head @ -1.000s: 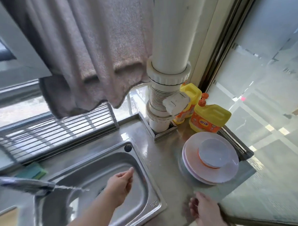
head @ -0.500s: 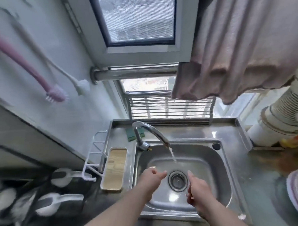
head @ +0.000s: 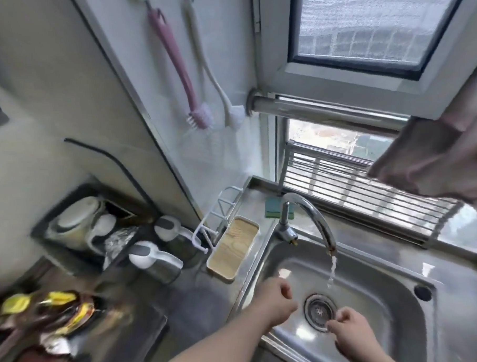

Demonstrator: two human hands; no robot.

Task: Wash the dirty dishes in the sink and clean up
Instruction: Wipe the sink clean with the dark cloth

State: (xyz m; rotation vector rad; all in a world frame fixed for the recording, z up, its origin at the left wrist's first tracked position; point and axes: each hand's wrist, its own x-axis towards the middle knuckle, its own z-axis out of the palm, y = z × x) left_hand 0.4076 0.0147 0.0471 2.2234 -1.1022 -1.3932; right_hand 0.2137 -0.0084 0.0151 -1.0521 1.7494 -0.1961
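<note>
Sink (head: pixel 373 292) of steel holds both loosely curled, empty hands, left hand (head: pixel 275 299) beside the drain (head: pixel 319 311) and right hand (head: pixel 350 332) just past it, under the running faucet (head: pixel 307 219), below a window (head: pixel 375 27).

You're working in soft, even daylight that comes in through the window (head: pixel 367 24) at the upper right and the lower pane behind the drying rack (head: pixel 368 186). The steel sink (head: pixel 373 292) throws back pale glare patches near the drain and along its far rim. Shadows are weak; the lower left of the frame is the dimmest part. Your wide-angle lens bends straight lines, so the wall trim leans and curves. Motion blur smears the lower left, where the yellow packets (head: pixel 46 307) streak, and the kettles (head: pixel 153 255) look soft. The centre stays fairly sharp.
</note>
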